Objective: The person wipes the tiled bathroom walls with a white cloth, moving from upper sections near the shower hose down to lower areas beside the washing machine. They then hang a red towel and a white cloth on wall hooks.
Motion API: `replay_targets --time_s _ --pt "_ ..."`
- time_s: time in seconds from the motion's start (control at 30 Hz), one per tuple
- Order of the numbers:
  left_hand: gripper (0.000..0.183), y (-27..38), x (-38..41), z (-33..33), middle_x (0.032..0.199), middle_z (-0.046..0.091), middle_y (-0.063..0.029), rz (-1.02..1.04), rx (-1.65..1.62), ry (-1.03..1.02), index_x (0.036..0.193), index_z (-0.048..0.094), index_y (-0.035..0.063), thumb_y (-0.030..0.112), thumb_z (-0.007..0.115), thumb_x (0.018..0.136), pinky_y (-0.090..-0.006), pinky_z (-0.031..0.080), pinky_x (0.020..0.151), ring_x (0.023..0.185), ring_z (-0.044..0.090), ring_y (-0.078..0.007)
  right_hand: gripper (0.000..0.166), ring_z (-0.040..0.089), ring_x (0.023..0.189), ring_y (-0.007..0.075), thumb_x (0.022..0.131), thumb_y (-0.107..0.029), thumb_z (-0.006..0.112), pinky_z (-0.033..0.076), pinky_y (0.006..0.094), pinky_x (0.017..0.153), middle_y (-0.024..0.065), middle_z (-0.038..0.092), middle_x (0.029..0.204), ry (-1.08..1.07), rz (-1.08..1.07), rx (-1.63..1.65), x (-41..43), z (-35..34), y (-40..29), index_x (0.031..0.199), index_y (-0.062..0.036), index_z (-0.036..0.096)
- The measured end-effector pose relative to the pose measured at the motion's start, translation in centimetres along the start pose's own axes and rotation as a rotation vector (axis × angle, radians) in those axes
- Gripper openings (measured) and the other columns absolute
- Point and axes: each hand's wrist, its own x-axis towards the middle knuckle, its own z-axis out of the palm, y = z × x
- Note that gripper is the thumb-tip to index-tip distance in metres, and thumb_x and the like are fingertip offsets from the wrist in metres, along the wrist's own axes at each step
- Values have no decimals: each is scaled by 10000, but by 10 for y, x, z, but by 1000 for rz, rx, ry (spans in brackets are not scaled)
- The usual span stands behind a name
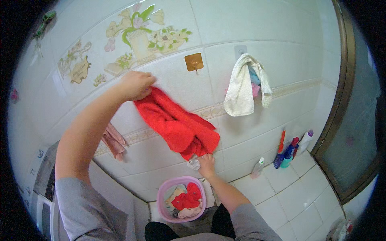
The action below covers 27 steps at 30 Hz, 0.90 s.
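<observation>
A red cloth (178,120), possibly a towel or garment, is stretched diagonally in front of the tiled wall. My left hand (138,85) is raised high and grips its upper end, with the fingers turned partly out of sight. At the lower end, my right hand (207,165) pinches the red fabric beside a crumpled whitish piece (193,163); whether that piece belongs to the cloth I cannot tell. Below both hands, a pink plastic basin (160,200) holds red, beige and pale laundry (184,200).
A white towel (239,90) hangs from a wall hook, and a pink cloth (114,141) hangs at left. Several bottles (289,153) and a clear bottle (257,168) stand along the wall's foot. A washing machine (45,183) is at left, a framed glass door (349,120) at right.
</observation>
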Motion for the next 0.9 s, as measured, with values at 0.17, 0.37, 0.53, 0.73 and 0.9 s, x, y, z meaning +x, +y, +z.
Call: replay_targets --time_s 0.17,0.37,0.53,0.73,0.9 --pt "195 -50 -59 19 879 647 -206 -597 -119 244 1035 542 90 190 543 867 -523 494 740 878 638 -419 429 420 1240 481 634 -49 724 268 636 1083 183 550 1122 345 -273 -66 92 -90 -52 1048 -56 611" --pt "260 -116 -72 9 963 660 -239 -770 -231 1000 1138 549 53 159 477 912 -459 487 832 912 639 -417 488 440 1139 410 622 -52 714 351 548 960 159 479 1158 851 -287 120 200 -227 -106 1074 -100 535" --pt "278 -166 -82 -12 984 676 -179 -1031 -151 1389 1098 601 18 145 488 878 -385 480 870 949 633 -336 424 462 1111 367 777 -154 690 337 505 969 170 516 1140 1205 -371 442 209 -207 -97 1140 -45 499" --pt "278 -172 -92 -32 1020 697 -96 -960 -486 1344 1010 697 40 97 466 865 -299 469 886 938 628 -211 390 462 1111 371 818 -237 674 335 505 973 178 503 1161 817 -161 119 125 -85 -38 1118 -43 520" --pt "314 -115 -71 -9 1011 708 -58 -759 -653 881 1064 717 91 69 461 884 -271 458 876 922 616 -160 427 432 1148 379 783 -119 685 289 515 1007 180 487 1167 970 -90 371 160 -155 -64 1154 -34 491"
